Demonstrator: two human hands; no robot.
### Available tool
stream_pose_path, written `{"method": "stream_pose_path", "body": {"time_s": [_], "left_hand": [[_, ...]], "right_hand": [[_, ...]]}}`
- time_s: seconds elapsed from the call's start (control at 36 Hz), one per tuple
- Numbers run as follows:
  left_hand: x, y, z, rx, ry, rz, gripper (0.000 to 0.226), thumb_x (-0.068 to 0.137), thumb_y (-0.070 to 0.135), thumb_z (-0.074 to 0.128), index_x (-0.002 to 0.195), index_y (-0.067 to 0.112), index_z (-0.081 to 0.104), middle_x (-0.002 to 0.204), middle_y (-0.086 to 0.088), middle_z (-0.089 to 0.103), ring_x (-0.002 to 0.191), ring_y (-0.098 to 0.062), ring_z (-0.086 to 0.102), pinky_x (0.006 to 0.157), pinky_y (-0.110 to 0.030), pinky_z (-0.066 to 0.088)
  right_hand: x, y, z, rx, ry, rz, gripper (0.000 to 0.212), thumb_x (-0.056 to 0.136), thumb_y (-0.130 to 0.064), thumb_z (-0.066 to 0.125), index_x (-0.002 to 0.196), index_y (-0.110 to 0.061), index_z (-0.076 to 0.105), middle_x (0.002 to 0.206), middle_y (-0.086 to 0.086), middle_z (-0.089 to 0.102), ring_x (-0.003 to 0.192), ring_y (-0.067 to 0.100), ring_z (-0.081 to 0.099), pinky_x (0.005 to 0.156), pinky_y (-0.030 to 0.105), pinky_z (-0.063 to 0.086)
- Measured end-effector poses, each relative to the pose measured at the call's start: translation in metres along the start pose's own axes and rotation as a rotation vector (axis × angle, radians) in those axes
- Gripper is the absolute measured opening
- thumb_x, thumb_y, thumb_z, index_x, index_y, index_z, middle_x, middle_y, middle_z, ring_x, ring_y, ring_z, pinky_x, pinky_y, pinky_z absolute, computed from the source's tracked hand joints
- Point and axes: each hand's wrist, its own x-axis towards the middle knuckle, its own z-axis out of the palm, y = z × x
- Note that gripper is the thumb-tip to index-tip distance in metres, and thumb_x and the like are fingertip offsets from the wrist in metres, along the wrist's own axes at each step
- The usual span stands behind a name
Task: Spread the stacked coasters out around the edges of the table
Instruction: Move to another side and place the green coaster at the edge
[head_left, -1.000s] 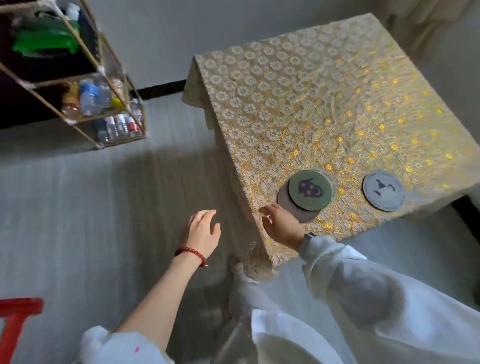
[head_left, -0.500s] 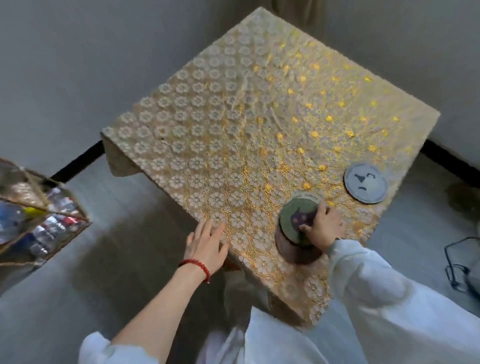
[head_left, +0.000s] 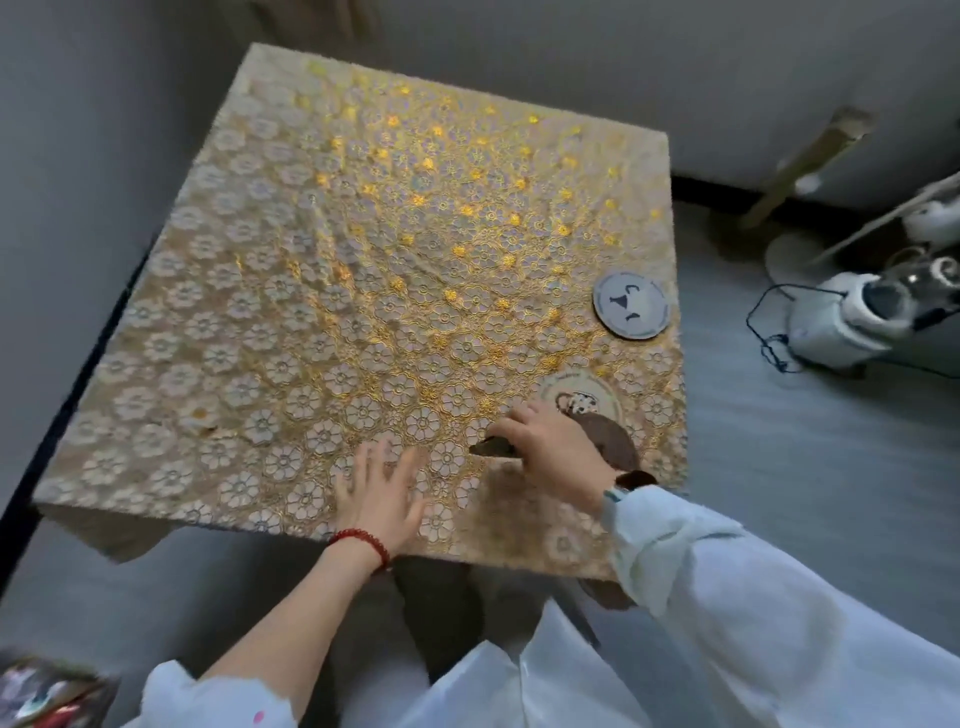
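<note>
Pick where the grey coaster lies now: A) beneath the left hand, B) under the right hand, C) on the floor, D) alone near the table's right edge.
D: the grey coaster sits alone by the table's right edge, away from both hands.

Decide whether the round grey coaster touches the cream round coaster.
Apart: the head view shows patterned tablecloth between the round grey coaster and the cream round coaster.
</note>
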Motion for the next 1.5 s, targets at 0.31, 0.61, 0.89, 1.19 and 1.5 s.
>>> {"method": "stream_pose_path", "body": {"time_s": [0.31, 0.61, 0.89, 1.19, 1.5], "left_hand": [[-0.01, -0.108, -0.002, 0.087, -0.023, 0.101, 0.077, 0.081, 0.054, 0.042, 0.142, 0.027, 0.003, 0.155, -0.007, -0.005, 0.141, -0.028, -0.01, 0.112, -0.06, -0.001], [-0.012, -0.08, 0.001, 0.053, 0.035, 0.175, 0.091, 0.074, 0.07, 0.039, 0.142, 0.027, -0.003, 0.155, -0.006, -0.011, 0.14, -0.025, -0.017, 0.11, -0.059, -0.009], [0.025, -0.108, 0.003, 0.118, -0.009, 0.209, 0.096, 0.072, 0.069, 0.046, 0.142, 0.024, -0.002, 0.154, -0.007, -0.014, 0.139, -0.025, -0.022, 0.103, -0.057, -0.018], [0.025, -0.113, 0.001, 0.128, -0.004, 0.251, 0.095, 0.072, 0.066, 0.048, 0.142, 0.026, -0.001, 0.154, -0.005, -0.015, 0.139, -0.024, -0.021, 0.106, -0.056, -0.017], [0.021, -0.112, -0.003, 0.145, -0.012, 0.255, 0.095, 0.073, 0.066, 0.048, 0.142, 0.027, -0.004, 0.153, -0.004, -0.018, 0.139, -0.024, -0.022, 0.108, -0.057, -0.012]], "right_hand": [[0.048, -0.092, 0.054, 0.26, 0.015, 0.362, 0.069, 0.082, 0.003, 0.051, 0.139, -0.027, 0.028, 0.148, 0.006, 0.026, 0.135, 0.026, 0.023, 0.111, 0.05, 0.022], [0.009, -0.073, 0.082, 0.371, -0.004, 0.603, 0.058, 0.089, -0.011, 0.043, 0.141, -0.017, 0.018, 0.146, 0.006, 0.028, 0.131, 0.025, 0.027, 0.107, 0.043, 0.034], [0.04, -0.109, 0.123, 0.501, 0.065, 0.682, 0.051, 0.087, -0.004, 0.044, 0.135, -0.011, 0.029, 0.137, 0.01, 0.03, 0.124, 0.027, 0.03, 0.107, 0.04, 0.032], [0.034, -0.112, 0.122, 0.479, 0.096, 0.64, 0.044, 0.084, 0.0, 0.044, 0.126, -0.009, 0.037, 0.126, 0.012, 0.035, 0.118, 0.029, 0.035, 0.1, 0.04, 0.04], [0.033, -0.112, 0.125, 0.431, 0.08, 0.651, 0.041, 0.085, 0.0, 0.044, 0.124, -0.006, 0.038, 0.128, 0.014, 0.034, 0.118, 0.03, 0.033, 0.099, 0.041, 0.041]]}}
